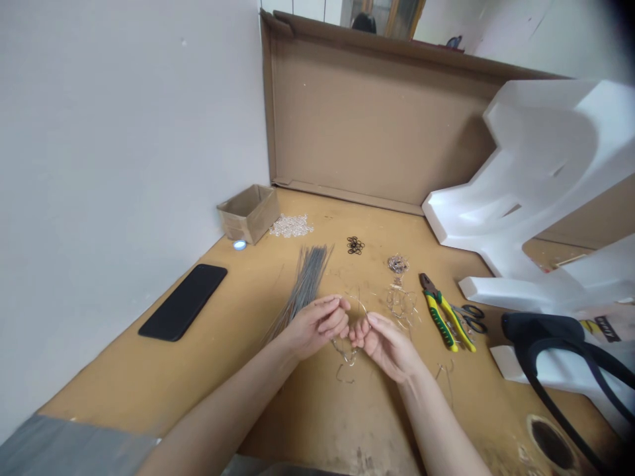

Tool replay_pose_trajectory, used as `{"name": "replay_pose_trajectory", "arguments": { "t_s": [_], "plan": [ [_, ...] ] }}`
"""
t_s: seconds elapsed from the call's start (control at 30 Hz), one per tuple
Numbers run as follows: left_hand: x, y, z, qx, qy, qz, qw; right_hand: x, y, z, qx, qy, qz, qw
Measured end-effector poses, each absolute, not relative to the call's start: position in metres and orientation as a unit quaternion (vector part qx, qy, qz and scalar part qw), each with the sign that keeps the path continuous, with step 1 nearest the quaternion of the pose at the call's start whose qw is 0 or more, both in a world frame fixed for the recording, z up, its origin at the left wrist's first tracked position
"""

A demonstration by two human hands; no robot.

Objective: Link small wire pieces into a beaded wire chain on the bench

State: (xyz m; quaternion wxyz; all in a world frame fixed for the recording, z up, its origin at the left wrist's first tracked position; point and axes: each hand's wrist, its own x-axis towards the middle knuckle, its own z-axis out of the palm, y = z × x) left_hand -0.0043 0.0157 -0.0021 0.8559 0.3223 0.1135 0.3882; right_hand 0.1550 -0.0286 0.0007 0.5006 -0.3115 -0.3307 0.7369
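Both hands are close together over the middle of the table. My left hand (320, 324) is closed in a pinch with its fingers curled; what lies between the fingertips is too small to make out. My right hand (384, 340) pinches a thin metal wire (364, 305), which curves up and to the left between the hands. Just below the fingers hangs or lies a bent piece of wire (351, 357); I cannot tell if it is held. Left of my left hand lies a bundle of straight grey wires (308, 281). A loose bent wire (344, 378) rests on the table nearer me.
Pliers (443, 314) and scissors (473, 317) lie at right, near tangled wire pieces (401, 301). Farther back are black rings (355, 246), clear beads (292, 225) and a small cardboard box (249, 215). A phone (183, 302) lies left. White foam (540, 165) stands right.
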Motion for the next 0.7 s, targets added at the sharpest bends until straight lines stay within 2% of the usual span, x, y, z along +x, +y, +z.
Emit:
{"name": "replay_pose_trajectory", "arguments": {
  "t_s": [0.23, 0.4, 0.7],
  "plan": [
    [-0.008, 0.018, -0.001, 0.303, 0.095, 0.388, 0.865, 0.158, -0.028, 0.001, -0.323, -0.332, 0.749, 0.474],
    [-0.005, 0.017, -0.004, 0.321, 0.113, 0.369, 0.865, 0.159, -0.029, 0.003, -0.309, -0.319, 0.743, 0.5],
    [-0.009, 0.019, -0.002, 0.374, 0.135, 0.323, 0.859, 0.166, -0.024, 0.003, -0.33, -0.305, 0.741, 0.499]
  ]
}}
